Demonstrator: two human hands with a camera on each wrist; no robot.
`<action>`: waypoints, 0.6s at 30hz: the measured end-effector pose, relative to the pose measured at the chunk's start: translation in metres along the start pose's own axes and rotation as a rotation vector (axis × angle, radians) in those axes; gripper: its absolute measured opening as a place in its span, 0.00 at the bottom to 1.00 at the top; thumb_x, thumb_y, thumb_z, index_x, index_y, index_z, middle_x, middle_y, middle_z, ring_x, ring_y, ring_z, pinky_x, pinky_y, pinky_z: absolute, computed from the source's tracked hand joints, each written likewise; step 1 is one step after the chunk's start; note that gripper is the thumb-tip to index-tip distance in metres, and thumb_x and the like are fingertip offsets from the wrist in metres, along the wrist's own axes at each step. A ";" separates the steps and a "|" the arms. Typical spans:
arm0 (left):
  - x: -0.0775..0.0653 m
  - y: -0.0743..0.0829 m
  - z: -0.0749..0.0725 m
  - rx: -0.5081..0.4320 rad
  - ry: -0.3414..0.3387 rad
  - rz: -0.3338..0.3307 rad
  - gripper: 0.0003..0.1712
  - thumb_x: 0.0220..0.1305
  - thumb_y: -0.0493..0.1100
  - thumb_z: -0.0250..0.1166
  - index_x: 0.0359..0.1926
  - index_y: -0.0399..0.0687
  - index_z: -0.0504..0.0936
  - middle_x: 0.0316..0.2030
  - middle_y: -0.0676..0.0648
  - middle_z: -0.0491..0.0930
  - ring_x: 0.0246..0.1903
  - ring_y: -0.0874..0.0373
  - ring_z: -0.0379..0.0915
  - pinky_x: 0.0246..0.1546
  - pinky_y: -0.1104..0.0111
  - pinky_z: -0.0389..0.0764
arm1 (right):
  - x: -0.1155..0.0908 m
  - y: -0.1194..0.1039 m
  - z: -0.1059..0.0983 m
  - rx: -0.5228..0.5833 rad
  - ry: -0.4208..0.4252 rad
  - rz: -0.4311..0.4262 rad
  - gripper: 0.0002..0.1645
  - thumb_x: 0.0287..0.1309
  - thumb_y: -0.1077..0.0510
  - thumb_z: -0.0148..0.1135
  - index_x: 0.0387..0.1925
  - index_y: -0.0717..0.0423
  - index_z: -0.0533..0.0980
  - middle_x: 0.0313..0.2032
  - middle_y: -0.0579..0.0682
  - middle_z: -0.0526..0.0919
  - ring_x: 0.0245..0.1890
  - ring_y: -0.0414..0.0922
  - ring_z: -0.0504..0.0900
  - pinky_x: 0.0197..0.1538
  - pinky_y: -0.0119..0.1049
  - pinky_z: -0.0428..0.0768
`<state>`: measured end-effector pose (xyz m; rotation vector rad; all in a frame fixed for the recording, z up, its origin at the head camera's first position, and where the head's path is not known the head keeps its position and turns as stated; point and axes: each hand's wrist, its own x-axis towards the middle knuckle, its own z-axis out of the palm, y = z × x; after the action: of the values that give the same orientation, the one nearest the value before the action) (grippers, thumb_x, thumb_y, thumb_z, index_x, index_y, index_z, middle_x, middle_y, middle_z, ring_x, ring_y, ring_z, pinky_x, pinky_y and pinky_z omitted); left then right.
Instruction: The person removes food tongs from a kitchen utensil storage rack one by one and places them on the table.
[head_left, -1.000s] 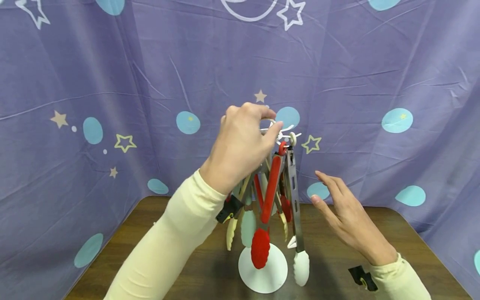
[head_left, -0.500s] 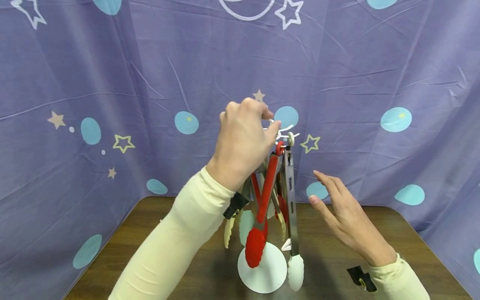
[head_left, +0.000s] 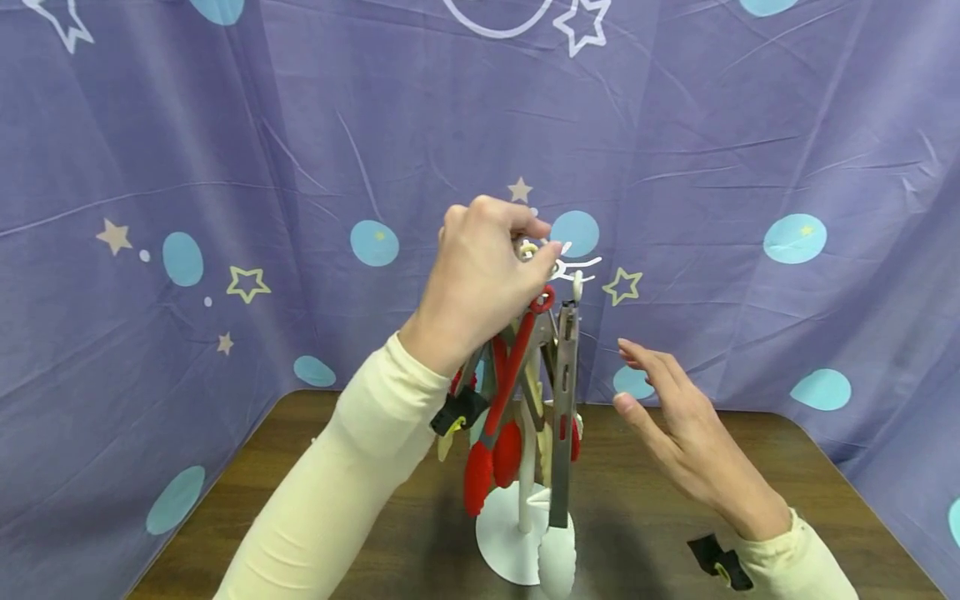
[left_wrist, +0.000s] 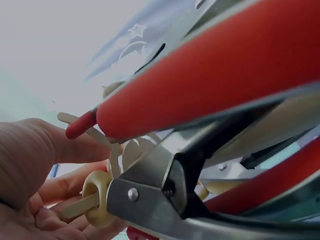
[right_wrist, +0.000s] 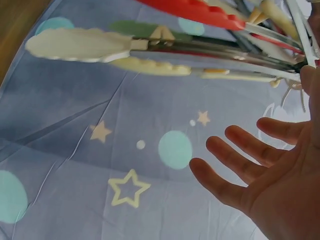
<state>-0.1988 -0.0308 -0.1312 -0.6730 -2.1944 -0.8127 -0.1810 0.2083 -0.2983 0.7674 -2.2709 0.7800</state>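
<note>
Several kitchen tongs hang by their end rings from the hooks of a white stand (head_left: 502, 552). With curled thumb and fingers, my left hand (head_left: 478, 279) grips the stand's top among the hooks; its fingertips are partly hidden there. Close in front hang red-handled tongs (head_left: 514, 375), tips down and left. Metal tongs with white tips (head_left: 557, 560) hang at the front, overlapping the stand's base. In the left wrist view, a cream ring (left_wrist: 103, 195) sits on a hook beside the fingers. My right hand (head_left: 686, 442) hovers to the right, fingers extended, holding nothing.
The stand rests on a dark wooden table (head_left: 645, 517). Behind and at both sides hangs a purple curtain (head_left: 675, 167) with stars and blue spots. A black strap piece (head_left: 720, 562) is at the right wrist.
The hanging tongs have swung round the stand: the red and white-tipped ones at the front have shifted left. My left hand keeps its hold at the top; the right hand has barely moved.
</note>
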 end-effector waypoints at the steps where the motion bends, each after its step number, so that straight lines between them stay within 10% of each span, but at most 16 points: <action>1: 0.000 -0.001 -0.001 -0.014 -0.002 0.007 0.09 0.61 0.43 0.73 0.41 0.44 0.92 0.26 0.51 0.87 0.20 0.58 0.72 0.34 0.63 0.72 | 0.001 -0.002 0.000 0.007 0.005 -0.017 0.37 0.71 0.62 0.59 0.77 0.47 0.60 0.66 0.49 0.71 0.61 0.50 0.73 0.59 0.45 0.72; 6: 0.001 -0.008 -0.002 -0.080 -0.014 0.037 0.10 0.60 0.42 0.74 0.41 0.43 0.92 0.28 0.51 0.86 0.22 0.58 0.70 0.30 0.67 0.70 | 0.006 -0.018 -0.002 0.047 0.034 -0.081 0.38 0.69 0.63 0.61 0.76 0.51 0.60 0.65 0.49 0.72 0.61 0.48 0.73 0.64 0.28 0.66; 18: 0.003 -0.021 -0.003 -0.208 -0.038 0.085 0.09 0.59 0.41 0.75 0.41 0.44 0.92 0.38 0.50 0.89 0.36 0.63 0.86 0.41 0.71 0.81 | 0.013 -0.046 0.008 0.114 0.116 -0.027 0.45 0.58 0.62 0.73 0.74 0.52 0.64 0.63 0.49 0.75 0.61 0.47 0.74 0.63 0.29 0.68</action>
<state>-0.2128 -0.0461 -0.1347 -0.8838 -2.1175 -0.9992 -0.1609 0.1679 -0.2794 0.7831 -2.1236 0.9236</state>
